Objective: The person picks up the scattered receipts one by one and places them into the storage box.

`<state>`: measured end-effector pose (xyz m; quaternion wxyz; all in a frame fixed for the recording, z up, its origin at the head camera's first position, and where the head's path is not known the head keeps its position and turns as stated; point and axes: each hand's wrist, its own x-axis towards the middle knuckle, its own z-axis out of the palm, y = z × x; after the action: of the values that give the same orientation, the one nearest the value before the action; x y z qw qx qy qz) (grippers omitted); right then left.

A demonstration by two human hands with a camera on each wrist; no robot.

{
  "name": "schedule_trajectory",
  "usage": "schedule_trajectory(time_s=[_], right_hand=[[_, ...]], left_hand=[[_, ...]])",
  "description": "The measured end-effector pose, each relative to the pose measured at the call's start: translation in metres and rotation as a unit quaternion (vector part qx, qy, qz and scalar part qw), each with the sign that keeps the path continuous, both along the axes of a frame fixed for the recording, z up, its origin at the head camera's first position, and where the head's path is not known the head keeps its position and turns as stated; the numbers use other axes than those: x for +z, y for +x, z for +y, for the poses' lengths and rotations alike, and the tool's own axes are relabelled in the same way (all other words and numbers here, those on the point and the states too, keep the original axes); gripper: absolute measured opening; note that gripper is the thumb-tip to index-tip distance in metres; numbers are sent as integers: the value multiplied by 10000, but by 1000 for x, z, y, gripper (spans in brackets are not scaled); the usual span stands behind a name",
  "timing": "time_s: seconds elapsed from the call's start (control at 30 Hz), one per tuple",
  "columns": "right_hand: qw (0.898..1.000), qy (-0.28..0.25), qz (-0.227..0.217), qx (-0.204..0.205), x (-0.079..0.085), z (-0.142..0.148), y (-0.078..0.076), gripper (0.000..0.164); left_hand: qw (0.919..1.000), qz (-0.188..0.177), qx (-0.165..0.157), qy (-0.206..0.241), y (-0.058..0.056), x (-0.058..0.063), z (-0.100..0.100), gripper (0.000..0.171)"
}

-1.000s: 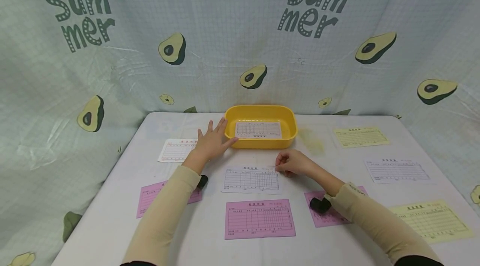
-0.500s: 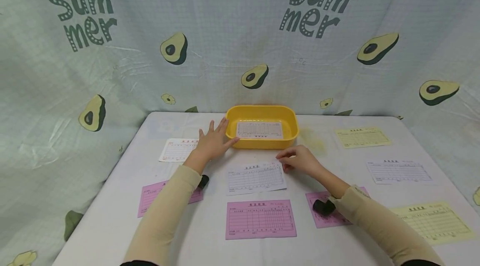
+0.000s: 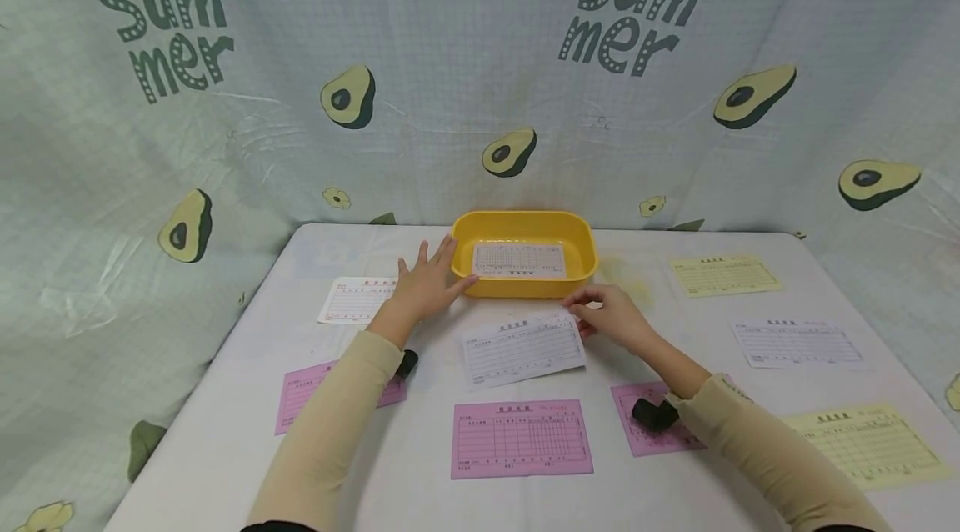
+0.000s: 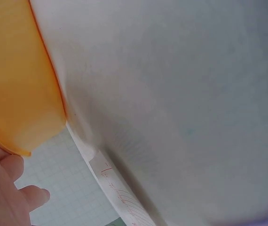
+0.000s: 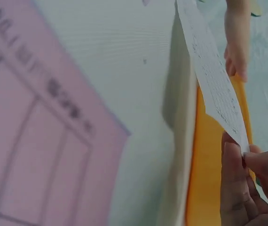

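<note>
My right hand pinches the upper right corner of a white printed form between thumb and fingers. In the right wrist view the form is lifted off the table at a slant, with the thumb pressed on its corner. My left hand has its fingers spread and touches the left rim of the yellow tray. A white form with printed lines lies inside that tray. In the left wrist view some fingers rest at the tray's edge.
A pink form lies in front, with other pink forms partly under both arms. Yellow forms and a white form lie at the right. A red-printed white form lies left of the tray.
The right hand has taken the white form by its corner and raised it, tilting it and drawing it slightly up and to the right. The left hand stays at the tray.
</note>
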<state>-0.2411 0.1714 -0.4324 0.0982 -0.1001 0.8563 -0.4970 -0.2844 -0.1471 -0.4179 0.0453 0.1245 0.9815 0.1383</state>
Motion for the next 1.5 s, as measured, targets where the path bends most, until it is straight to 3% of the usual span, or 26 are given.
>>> schedule_trajectory(time_s=[0.27,0.5,0.7,1.03,1.5], right_hand=[[9977,117,-667,49,-10,1,-2,20],[9958,384,-730,401,-9,1,-5,38],[9954,408,-742,438,-5,2,-5,33],[9973,34,-617,406,12,11,-5,29],[9983,-372,-457,-11,42,28,-14,38]], left_hand=[[10000,22,19,-52,1,0,1,91],[9999,53,37,-104,2,1,2,90],[9999,33,38,-109,1,1,2,90],[10000,18,18,-88,2,2,1,90],[9999,23,49,-86,2,3,1,89]])
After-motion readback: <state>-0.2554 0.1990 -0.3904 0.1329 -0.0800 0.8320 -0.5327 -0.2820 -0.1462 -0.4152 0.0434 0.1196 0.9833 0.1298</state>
